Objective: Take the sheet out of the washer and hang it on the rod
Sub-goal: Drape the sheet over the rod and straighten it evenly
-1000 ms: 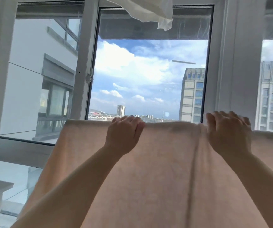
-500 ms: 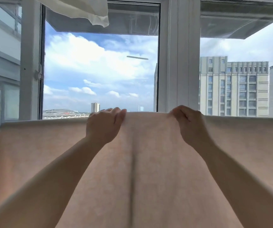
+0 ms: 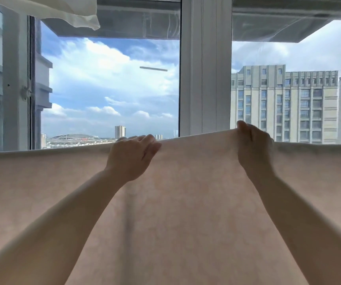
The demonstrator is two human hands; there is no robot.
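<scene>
Before the window, left hand (image 3: 131, 156) and right hand (image 3: 252, 145) grip the pink sheet (image 3: 186, 202)'s twelve-o'clock top fold, apparently to spread it flat.

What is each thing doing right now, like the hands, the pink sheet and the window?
left hand: fingers curled over the sheet's top edge, gripping it.
right hand: gripping the same edge, lifted a little higher.
sheet: spread wide and hanging down; one vertical crease in the middle.
rod: hidden, cannot tell.
white cloth: hanging loose at the top left.
window: open or shut, cannot tell.
</scene>
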